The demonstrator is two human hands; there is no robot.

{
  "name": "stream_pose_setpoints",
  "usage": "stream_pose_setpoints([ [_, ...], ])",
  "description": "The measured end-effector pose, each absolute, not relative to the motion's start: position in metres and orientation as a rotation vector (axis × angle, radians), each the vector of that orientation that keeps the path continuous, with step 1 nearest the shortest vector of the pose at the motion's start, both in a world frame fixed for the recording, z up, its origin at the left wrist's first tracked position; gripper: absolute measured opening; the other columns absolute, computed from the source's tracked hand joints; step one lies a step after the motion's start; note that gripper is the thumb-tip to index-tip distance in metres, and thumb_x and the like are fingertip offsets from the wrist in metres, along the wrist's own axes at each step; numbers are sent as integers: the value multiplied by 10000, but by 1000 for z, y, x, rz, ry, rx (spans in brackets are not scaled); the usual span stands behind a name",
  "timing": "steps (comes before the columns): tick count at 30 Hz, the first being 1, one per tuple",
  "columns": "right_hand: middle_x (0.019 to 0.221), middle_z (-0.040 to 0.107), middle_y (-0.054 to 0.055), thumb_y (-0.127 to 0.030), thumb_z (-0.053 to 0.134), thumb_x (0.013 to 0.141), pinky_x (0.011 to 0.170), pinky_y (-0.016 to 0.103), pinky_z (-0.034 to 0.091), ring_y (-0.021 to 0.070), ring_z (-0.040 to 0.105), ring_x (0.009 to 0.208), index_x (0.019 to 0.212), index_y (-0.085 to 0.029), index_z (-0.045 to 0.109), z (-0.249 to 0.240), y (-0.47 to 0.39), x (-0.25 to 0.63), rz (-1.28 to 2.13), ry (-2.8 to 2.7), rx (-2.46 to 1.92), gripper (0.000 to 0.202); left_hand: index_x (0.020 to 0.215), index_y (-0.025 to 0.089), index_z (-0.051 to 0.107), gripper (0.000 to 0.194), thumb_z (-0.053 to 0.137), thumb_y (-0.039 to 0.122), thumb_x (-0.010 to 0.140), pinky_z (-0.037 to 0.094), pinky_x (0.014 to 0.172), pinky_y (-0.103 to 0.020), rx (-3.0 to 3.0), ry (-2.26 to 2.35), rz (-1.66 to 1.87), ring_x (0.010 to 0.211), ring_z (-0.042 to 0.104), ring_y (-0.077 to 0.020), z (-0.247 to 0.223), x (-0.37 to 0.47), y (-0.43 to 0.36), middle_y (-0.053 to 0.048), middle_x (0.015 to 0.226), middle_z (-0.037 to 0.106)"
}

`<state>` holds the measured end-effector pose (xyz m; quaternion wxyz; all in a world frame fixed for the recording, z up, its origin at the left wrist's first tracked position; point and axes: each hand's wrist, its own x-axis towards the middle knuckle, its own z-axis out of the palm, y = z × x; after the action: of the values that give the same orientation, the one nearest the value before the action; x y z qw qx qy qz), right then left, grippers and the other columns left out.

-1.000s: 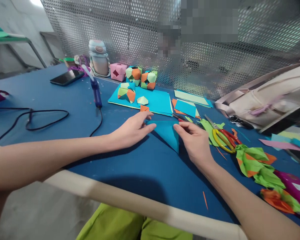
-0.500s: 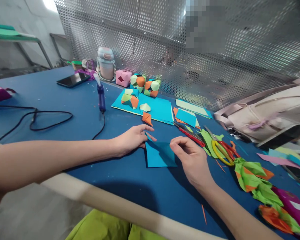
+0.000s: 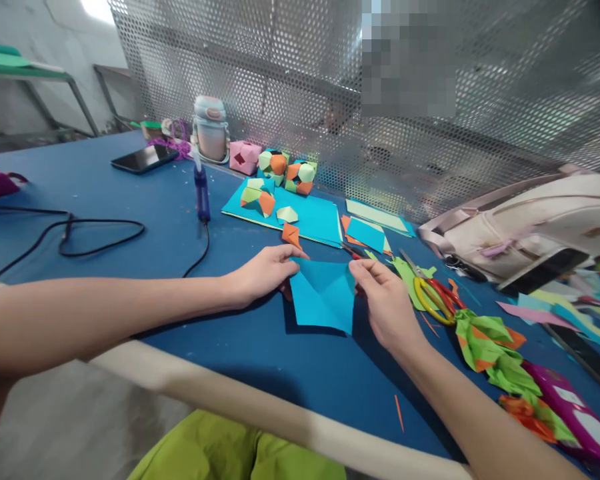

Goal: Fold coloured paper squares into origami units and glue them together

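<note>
A square sheet of blue paper (image 3: 324,299) is stretched between my two hands, its lower edge lifted off the table and casting a shadow. My left hand (image 3: 273,272) pinches its upper left corner between thumb and fingers. At the upper right corner, my right hand (image 3: 383,293) grips the sheet the same way. Just beyond my left hand lies a small folded orange paper piece (image 3: 291,235). Behind it a pale folded piece (image 3: 287,215) and a partly joined paper shape (image 3: 258,197) rest on a stack of blue sheets (image 3: 315,217).
Scissors (image 3: 433,300), green scraps and crumpled paper (image 3: 495,347) lie to the right, before a pale bag (image 3: 525,220). A glue gun (image 3: 202,193), its cord, a phone (image 3: 144,159) and a bottle (image 3: 211,130) are on the left. Finished paper cubes (image 3: 273,165) stand along the mesh.
My right hand has closed on the sheet's upper right corner. The blue paper, lying on the table before, is now raised and slightly bent between both hands.
</note>
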<state>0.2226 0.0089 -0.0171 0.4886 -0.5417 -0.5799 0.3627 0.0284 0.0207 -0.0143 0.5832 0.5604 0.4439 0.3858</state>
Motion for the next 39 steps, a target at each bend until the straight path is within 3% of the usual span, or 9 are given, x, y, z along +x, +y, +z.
stream_pose_setpoints([
  [3, 724, 623, 12, -455, 689, 667, 579, 271, 454, 149, 551, 632, 906, -181, 616, -15, 6, 221, 965, -1560, -1351, 371, 859, 138, 577, 154, 482, 126, 738, 367, 451, -181, 1291, 1057, 942, 441, 442, -61, -13, 29, 19, 64, 529, 471],
  [9, 840, 692, 52, -428, 691, 686, 666, 331, 497, 197, 607, 734, 811, -175, 645, -22, 6, 216, 996, -1519, -1338, 286, 999, 145, 450, 338, 599, 109, 698, 490, 612, -239, 1088, 797, 957, 632, 593, -105, -14, 33, 12, 16, 731, 592],
  [15, 862, 692, 62, -410, 682, 702, 744, 372, 504, 219, 625, 808, 877, -176, 657, -28, 15, 224, 1187, -1476, -1257, 293, 946, 168, 460, 310, 531, 31, 676, 448, 541, -195, 1431, 781, 860, 643, 569, -104, -20, 31, 13, 29, 725, 561],
  [19, 801, 666, 34, -376, 691, 686, 673, 323, 488, 183, 602, 736, 872, -188, 646, -31, 23, 235, 1139, -1539, -1276, 269, 1012, 162, 524, 335, 495, 59, 695, 469, 663, -237, 1710, 916, 842, 758, 570, -131, -22, 29, 12, -8, 850, 598],
  [25, 658, 545, -15, -351, 659, 708, 549, 260, 384, 122, 484, 604, 874, -179, 638, -35, 29, 243, 950, -1667, -1342, 240, 1039, 187, 594, 339, 474, 112, 731, 429, 632, -226, 1911, 1069, 743, 684, 527, -115, -17, 28, 8, 13, 821, 619],
  [29, 641, 480, -41, -352, 664, 707, 531, 250, 368, 113, 453, 588, 985, -193, 599, -32, 25, 241, 991, -1590, -1290, 327, 1049, 167, 563, 334, 532, 131, 718, 431, 603, -213, 1711, 1044, 769, 677, 531, -111, -10, 32, 7, 13, 804, 603],
  [33, 661, 495, -46, -363, 686, 694, 549, 249, 402, 119, 484, 606, 1076, -216, 533, -28, 17, 233, 1195, -1466, -1187, 436, 1026, 161, 542, 313, 575, 148, 715, 477, 710, -246, 1290, 864, 867, 801, 597, -136, -8, 37, 6, -20, 928, 635],
  [36, 619, 443, -66, -375, 691, 698, 522, 232, 397, 109, 462, 570, 1111, -231, 516, -27, 9, 226, 1248, -1383, -1186, 471, 983, 156, 565, 284, 605, 168, 702, 482, 685, -268, 1026, 825, 888, 697, 608, -132, -11, 37, 7, -10, 815, 652],
  [39, 701, 507, -35, -393, 679, 715, 582, 251, 439, 122, 503, 628, 1084, -232, 524, -28, 4, 223, 1316, -1311, -1132, 432, 952, 152, 588, 273, 612, 141, 680, 467, 625, -257, 874, 816, 905, 594, 579, -111, -15, 37, 9, 1, 726, 642],
])
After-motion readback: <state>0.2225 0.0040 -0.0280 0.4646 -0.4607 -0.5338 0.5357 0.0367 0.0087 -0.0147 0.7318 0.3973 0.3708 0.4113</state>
